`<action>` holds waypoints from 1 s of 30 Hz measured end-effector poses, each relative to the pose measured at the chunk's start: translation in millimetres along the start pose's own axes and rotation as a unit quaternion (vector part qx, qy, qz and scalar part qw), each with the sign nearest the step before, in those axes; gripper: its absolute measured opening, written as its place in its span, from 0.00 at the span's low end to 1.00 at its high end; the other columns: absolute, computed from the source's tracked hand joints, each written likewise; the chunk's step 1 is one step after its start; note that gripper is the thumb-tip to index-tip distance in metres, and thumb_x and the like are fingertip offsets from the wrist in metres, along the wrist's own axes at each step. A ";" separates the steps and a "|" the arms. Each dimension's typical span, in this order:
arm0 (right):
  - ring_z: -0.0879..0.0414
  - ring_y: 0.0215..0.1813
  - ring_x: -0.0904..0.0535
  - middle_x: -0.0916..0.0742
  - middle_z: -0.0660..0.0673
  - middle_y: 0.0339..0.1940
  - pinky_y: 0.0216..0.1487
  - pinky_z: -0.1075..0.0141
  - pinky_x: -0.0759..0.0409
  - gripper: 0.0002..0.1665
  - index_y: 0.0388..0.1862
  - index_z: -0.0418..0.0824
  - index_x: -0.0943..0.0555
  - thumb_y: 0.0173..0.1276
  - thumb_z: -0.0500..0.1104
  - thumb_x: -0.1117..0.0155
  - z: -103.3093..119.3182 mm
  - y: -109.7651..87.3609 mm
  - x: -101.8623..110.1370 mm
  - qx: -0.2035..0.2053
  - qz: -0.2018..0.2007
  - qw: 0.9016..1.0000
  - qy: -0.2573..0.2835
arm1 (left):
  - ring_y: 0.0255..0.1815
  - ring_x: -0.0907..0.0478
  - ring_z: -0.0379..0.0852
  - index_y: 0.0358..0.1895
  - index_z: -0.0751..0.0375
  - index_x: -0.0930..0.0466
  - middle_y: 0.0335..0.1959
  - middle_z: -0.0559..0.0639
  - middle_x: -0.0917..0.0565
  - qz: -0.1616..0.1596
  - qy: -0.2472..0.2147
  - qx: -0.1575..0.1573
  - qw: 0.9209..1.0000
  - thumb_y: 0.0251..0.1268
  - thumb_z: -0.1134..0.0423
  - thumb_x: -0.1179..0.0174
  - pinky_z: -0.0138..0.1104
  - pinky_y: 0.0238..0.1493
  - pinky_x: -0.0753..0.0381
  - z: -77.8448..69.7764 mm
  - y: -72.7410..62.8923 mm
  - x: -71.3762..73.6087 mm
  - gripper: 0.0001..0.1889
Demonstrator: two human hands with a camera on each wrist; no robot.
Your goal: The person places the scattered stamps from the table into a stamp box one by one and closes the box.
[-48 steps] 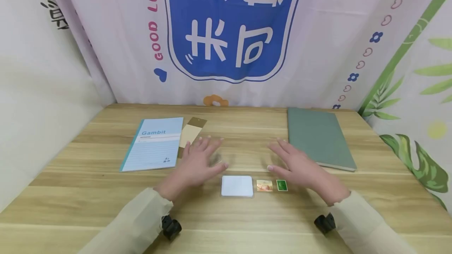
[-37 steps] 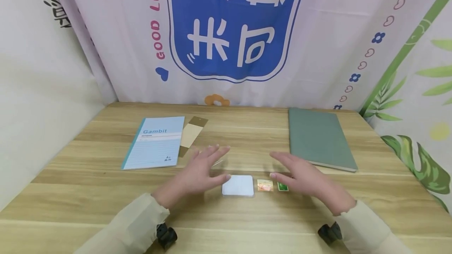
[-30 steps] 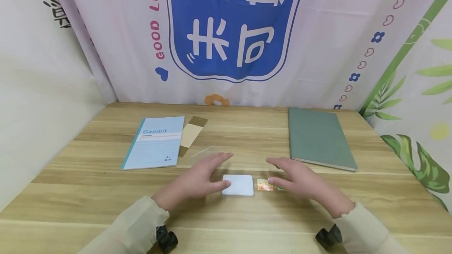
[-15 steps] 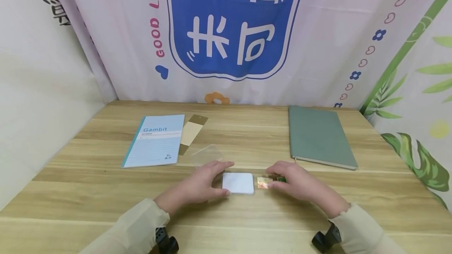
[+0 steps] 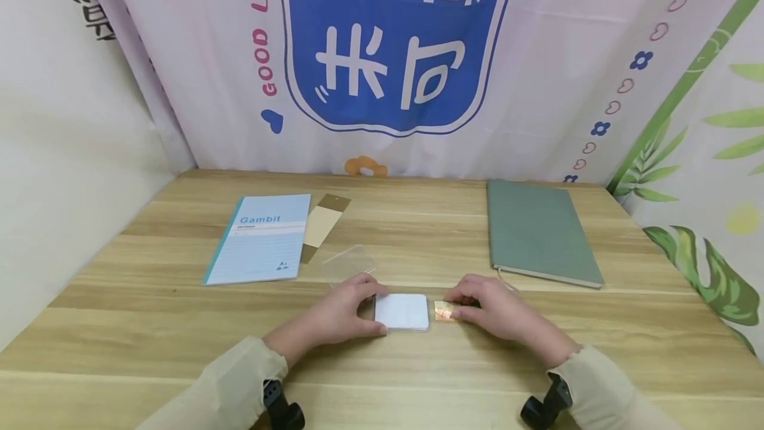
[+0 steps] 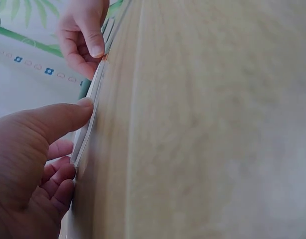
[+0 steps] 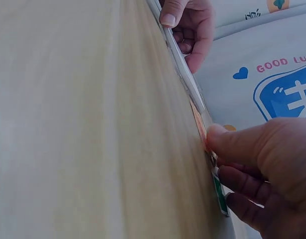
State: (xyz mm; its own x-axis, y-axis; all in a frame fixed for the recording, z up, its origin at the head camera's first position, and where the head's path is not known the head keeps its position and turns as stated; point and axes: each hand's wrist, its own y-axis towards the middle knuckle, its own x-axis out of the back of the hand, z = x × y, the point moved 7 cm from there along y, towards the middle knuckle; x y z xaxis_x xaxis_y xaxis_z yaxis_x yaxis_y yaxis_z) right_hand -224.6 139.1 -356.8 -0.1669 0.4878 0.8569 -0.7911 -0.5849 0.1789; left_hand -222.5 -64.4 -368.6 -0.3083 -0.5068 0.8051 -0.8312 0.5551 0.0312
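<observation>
A small flat white case (image 5: 402, 312) with clear edges lies at the middle front of the table. My left hand (image 5: 340, 314) grips its left end, the thumb on the near edge and the fingers on the far edge. Just right of the case lies a small orange-gold stamp (image 5: 443, 310). My right hand (image 5: 498, 307) pinches this stamp between thumb and fingers, covering its right part. A green stamp (image 7: 220, 194) shows in the right wrist view under the right fingers; in the head view the hand hides it.
A clear plastic lid (image 5: 351, 263) lies behind the left hand. At the back left are a blue notebook (image 5: 259, 237) and a brown-and-cream card strip (image 5: 324, 225). A green notebook (image 5: 543, 231) lies at the right. Printed cloth (image 5: 394, 52) hangs behind the table (image 5: 382, 377).
Both hands have come down toward the table. The left hand has taken hold of the case's left end, and the right hand has closed on the orange-gold stamp. The clear lid has come into view.
</observation>
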 end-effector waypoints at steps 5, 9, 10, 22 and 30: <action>0.67 0.33 0.27 0.19 0.54 0.32 0.35 0.70 0.25 0.07 0.36 0.43 0.17 0.58 0.37 0.33 -2.3 1.4 -1.8 -0.008 -0.016 1.000 0.018 | 0.47 0.30 0.43 0.55 0.59 0.24 0.47 0.46 0.27 0.009 -0.011 0.013 1.000 0.50 0.55 0.31 0.41 0.52 0.28 1.4 1.3 -1.0 0.27; 0.66 0.32 0.28 0.20 0.53 0.31 0.34 0.70 0.26 0.05 0.33 0.43 0.18 0.57 0.36 0.33 -3.5 2.2 -2.4 -0.012 -0.021 0.999 0.029 | 0.46 0.30 0.43 0.55 0.58 0.24 0.47 0.46 0.28 0.011 -0.021 0.022 0.999 0.49 0.54 0.31 0.41 0.51 0.28 2.7 1.6 -1.5 0.27; 0.66 0.32 0.28 0.20 0.53 0.30 0.34 0.70 0.26 0.05 0.33 0.43 0.18 0.57 0.36 0.33 -4.1 2.5 -2.6 -0.015 -0.021 0.999 0.033 | 0.46 0.30 0.43 0.55 0.57 0.24 0.47 0.46 0.28 0.010 -0.024 0.024 0.999 0.49 0.54 0.31 0.41 0.51 0.28 2.9 1.5 -1.6 0.27; 0.64 0.32 0.28 0.20 0.52 0.30 0.33 0.71 0.27 0.05 0.32 0.43 0.19 0.57 0.36 0.33 -10.3 9.1 -5.7 -0.077 -0.005 0.995 0.068 | 0.47 0.30 0.43 0.54 0.58 0.24 0.48 0.47 0.28 0.005 -0.036 0.037 0.999 0.48 0.55 0.30 0.41 0.50 0.28 6.1 2.0 -2.2 0.27; 0.64 0.32 0.28 0.21 0.52 0.29 0.33 0.71 0.27 0.06 0.30 0.43 0.21 0.56 0.35 0.33 -10.8 9.3 -4.9 -0.073 -0.016 0.994 0.080 | 0.46 0.31 0.42 0.54 0.58 0.24 0.47 0.46 0.28 0.002 -0.043 0.039 0.998 0.49 0.55 0.30 0.40 0.50 0.29 8.0 2.2 -3.4 0.27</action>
State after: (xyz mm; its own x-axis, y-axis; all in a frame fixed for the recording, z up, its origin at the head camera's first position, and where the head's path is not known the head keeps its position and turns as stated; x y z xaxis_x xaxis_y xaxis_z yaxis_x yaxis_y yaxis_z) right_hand -237.5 138.3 -364.6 -0.2224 0.6081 0.7621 -0.8728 -0.4726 0.1223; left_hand -227.0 -66.7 -376.0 -0.3477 -0.5616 0.7508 -0.8625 0.5056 -0.0212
